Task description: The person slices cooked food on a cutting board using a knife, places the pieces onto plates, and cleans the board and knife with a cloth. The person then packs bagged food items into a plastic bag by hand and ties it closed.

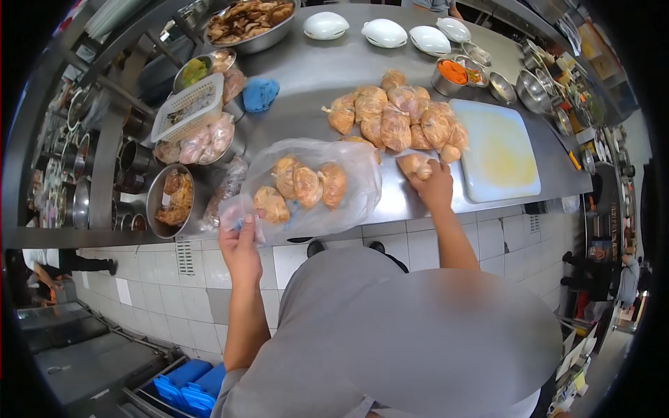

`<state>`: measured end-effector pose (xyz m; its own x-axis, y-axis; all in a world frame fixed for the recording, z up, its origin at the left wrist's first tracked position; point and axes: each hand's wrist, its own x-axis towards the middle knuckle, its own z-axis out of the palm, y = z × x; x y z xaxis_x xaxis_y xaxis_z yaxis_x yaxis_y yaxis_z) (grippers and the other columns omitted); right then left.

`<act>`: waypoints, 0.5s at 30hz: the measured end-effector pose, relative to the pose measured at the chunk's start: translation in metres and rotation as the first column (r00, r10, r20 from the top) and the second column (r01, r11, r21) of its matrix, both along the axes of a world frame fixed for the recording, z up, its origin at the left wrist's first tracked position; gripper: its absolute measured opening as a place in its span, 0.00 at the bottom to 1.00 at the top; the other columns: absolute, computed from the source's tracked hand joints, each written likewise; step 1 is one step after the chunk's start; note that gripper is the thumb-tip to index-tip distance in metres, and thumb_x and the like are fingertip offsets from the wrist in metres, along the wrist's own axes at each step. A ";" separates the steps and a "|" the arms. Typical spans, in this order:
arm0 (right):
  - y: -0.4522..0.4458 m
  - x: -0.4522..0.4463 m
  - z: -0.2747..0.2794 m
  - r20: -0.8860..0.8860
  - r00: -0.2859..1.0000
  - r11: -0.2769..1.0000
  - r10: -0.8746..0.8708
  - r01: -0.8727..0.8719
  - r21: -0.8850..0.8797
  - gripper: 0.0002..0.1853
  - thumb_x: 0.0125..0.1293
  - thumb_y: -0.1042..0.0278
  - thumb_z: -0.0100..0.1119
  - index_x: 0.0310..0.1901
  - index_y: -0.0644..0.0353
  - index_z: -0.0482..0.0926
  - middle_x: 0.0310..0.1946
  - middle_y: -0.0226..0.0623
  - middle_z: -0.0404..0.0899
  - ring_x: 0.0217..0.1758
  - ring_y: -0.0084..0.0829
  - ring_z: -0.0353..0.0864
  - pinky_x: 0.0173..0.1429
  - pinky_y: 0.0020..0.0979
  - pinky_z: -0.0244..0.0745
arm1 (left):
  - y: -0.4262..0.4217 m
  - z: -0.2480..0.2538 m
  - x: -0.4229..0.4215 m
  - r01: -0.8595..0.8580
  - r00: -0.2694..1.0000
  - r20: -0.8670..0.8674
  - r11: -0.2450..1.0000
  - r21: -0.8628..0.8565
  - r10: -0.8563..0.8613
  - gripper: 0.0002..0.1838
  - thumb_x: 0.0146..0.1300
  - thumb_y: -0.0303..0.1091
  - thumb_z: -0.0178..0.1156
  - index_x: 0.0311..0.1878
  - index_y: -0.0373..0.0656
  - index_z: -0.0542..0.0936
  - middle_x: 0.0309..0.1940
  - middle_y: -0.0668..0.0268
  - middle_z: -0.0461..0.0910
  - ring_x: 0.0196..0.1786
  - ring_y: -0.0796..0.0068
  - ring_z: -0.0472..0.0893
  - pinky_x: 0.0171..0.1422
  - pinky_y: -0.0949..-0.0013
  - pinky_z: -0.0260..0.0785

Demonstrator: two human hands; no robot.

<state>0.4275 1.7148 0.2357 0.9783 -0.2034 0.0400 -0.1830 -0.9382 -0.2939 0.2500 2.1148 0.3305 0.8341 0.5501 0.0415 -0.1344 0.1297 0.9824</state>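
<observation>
My left hand (240,251) pinches the edge of a large clear plastic bag (359,184) that lies spread on the steel counter. Inside it rest several small knotted bags of orange-brown food (306,187). To the right, my right hand (436,187) grips one more small knotted bag (412,164) by its tied top, low over the counter near the front edge. Just behind that hand, a pile of similar knotted bags (397,129) sits against a white cutting board (495,150). What the food inside the bags is, I cannot make out.
Left on the counter (306,83) stand a bowl of browned food (174,202), a white basket (188,108) over bagged meat, and a blue cloth (260,94). White bowls (383,33) line the back. A yellow-handled tool (574,160) lies right. Other people appear at the edges.
</observation>
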 end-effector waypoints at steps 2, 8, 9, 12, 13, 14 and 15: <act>-0.034 0.005 0.001 -0.096 0.995 0.824 0.038 0.023 0.566 0.35 0.56 0.50 0.76 0.65 0.52 0.79 0.62 0.45 0.81 0.57 0.48 0.86 0.57 0.46 0.83 | 0.004 0.003 -0.003 0.060 0.998 0.000 0.991 -0.116 -0.060 0.17 0.76 0.32 0.65 0.64 0.42 0.77 0.56 0.54 0.88 0.33 0.86 0.75 0.38 0.79 0.65; -0.008 -0.022 0.049 0.064 0.990 -0.174 0.129 -0.041 0.984 0.35 0.70 0.51 0.66 0.72 0.62 0.70 0.62 0.40 0.81 0.60 0.36 0.85 0.64 0.38 0.82 | 0.000 0.011 0.002 0.096 0.995 0.041 0.987 -0.126 -0.092 0.17 0.76 0.29 0.62 0.65 0.44 0.77 0.65 0.49 0.83 0.29 0.87 0.70 0.34 0.80 0.61; 0.013 -0.031 0.068 0.183 0.963 -0.221 0.198 -0.138 0.965 0.38 0.69 0.47 0.67 0.73 0.62 0.69 0.63 0.39 0.80 0.62 0.36 0.84 0.66 0.39 0.82 | -0.003 0.012 0.002 0.103 0.995 0.032 0.987 -0.124 -0.100 0.17 0.76 0.29 0.62 0.65 0.44 0.77 0.65 0.49 0.83 0.29 0.87 0.70 0.34 0.80 0.61; 0.087 -0.039 0.108 0.445 0.825 -0.174 0.349 -0.409 0.896 0.39 0.65 0.44 0.73 0.69 0.62 0.73 0.61 0.37 0.80 0.61 0.32 0.83 0.67 0.36 0.79 | -0.009 0.019 0.011 0.137 0.989 0.074 0.976 -0.167 -0.126 0.16 0.77 0.29 0.61 0.64 0.44 0.77 0.68 0.50 0.80 0.29 0.86 0.69 0.34 0.80 0.62; 0.110 -0.036 0.115 0.505 0.755 -0.193 0.419 -0.469 0.862 0.38 0.64 0.44 0.74 0.66 0.62 0.76 0.63 0.38 0.79 0.63 0.32 0.82 0.68 0.37 0.79 | -0.009 0.022 0.016 0.094 0.994 0.082 0.973 -0.210 -0.079 0.15 0.77 0.30 0.60 0.64 0.43 0.77 0.69 0.50 0.80 0.31 0.85 0.72 0.36 0.79 0.63; 0.133 -0.031 0.110 0.558 0.677 -0.087 0.480 -0.596 0.798 0.35 0.62 0.45 0.75 0.64 0.59 0.79 0.65 0.41 0.77 0.66 0.36 0.80 0.69 0.40 0.77 | -0.009 0.026 0.019 0.050 0.996 0.088 0.966 -0.254 -0.028 0.15 0.77 0.31 0.59 0.63 0.43 0.77 0.69 0.51 0.80 0.32 0.85 0.74 0.37 0.79 0.65; 0.150 -0.025 0.102 0.590 0.592 0.009 0.550 -0.710 0.704 0.32 0.61 0.46 0.77 0.61 0.56 0.82 0.67 0.44 0.76 0.69 0.40 0.78 0.71 0.44 0.75 | -0.010 0.031 0.022 0.059 0.995 0.090 0.966 -0.251 -0.037 0.15 0.77 0.31 0.59 0.63 0.43 0.77 0.69 0.51 0.80 0.32 0.85 0.74 0.37 0.79 0.65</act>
<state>0.4027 1.8646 0.3380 0.7385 0.5024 0.4497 0.4459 0.1363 -0.8846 0.2723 2.1048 0.3616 0.8591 0.5113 -0.0228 -0.2026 0.3806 0.9023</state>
